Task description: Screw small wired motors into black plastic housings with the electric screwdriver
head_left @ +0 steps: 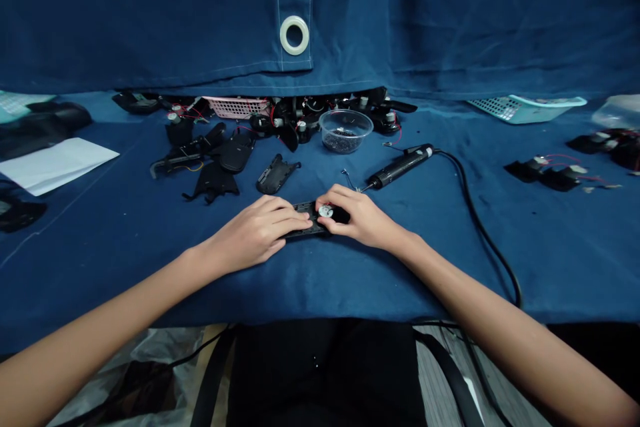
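Observation:
A flat black plastic part lies on the blue cloth-covered table in front of me. My left hand rests on its left end, fingers laid across it and holding it down. My right hand grips the right end, with thumb and fingers pinched round a small round silver piece sitting on the part. A black electric screwdriver lies just behind my right hand, its cable running off to the right and over the table edge.
Behind the hands lie several loose black plastic parts with red wires, a clear bowl of small screws, a pink basket and a teal basket. White paper lies at the left. More black parts sit at the right.

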A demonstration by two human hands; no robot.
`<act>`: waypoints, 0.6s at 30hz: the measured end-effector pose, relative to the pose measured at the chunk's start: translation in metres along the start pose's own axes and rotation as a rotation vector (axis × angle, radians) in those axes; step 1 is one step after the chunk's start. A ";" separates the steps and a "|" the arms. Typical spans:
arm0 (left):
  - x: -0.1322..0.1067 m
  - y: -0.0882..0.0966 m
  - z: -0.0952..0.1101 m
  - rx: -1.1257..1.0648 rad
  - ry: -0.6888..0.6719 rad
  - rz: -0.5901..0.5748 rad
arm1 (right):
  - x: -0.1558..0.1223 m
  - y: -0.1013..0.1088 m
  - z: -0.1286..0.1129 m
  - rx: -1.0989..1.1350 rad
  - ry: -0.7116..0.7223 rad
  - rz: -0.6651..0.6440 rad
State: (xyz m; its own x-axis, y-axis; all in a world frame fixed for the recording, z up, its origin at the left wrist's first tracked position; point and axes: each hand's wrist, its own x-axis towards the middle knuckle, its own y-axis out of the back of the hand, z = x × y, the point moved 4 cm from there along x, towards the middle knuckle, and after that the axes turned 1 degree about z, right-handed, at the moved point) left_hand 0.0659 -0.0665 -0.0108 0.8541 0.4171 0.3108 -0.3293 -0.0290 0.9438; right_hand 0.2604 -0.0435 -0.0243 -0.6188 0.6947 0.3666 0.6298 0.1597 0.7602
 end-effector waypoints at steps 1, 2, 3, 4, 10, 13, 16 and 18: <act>0.000 0.000 0.000 -0.014 0.006 -0.004 | 0.000 0.000 0.000 0.001 -0.002 -0.001; 0.000 0.000 -0.001 -0.027 0.011 -0.009 | -0.001 0.000 -0.001 0.005 -0.004 -0.003; 0.000 0.000 -0.001 -0.038 0.017 -0.011 | -0.001 0.000 -0.001 0.010 -0.006 -0.005; 0.000 0.000 -0.001 -0.047 0.021 -0.012 | -0.002 0.000 0.000 0.020 -0.009 -0.005; 0.001 -0.003 -0.001 -0.056 0.038 0.014 | -0.007 0.002 0.003 0.152 -0.069 0.005; 0.001 -0.005 0.000 -0.043 0.032 0.015 | -0.006 0.002 0.000 0.131 -0.030 -0.031; -0.001 -0.006 0.000 -0.004 0.016 0.006 | -0.004 0.003 -0.002 0.112 -0.033 -0.039; -0.002 -0.007 0.000 0.051 -0.013 0.000 | -0.003 0.004 -0.002 0.107 -0.038 -0.043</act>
State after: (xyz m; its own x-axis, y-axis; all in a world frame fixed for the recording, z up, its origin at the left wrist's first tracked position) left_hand 0.0668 -0.0667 -0.0184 0.8595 0.4049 0.3120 -0.3086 -0.0756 0.9482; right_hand 0.2635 -0.0463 -0.0217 -0.6297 0.7111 0.3128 0.6505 0.2625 0.7127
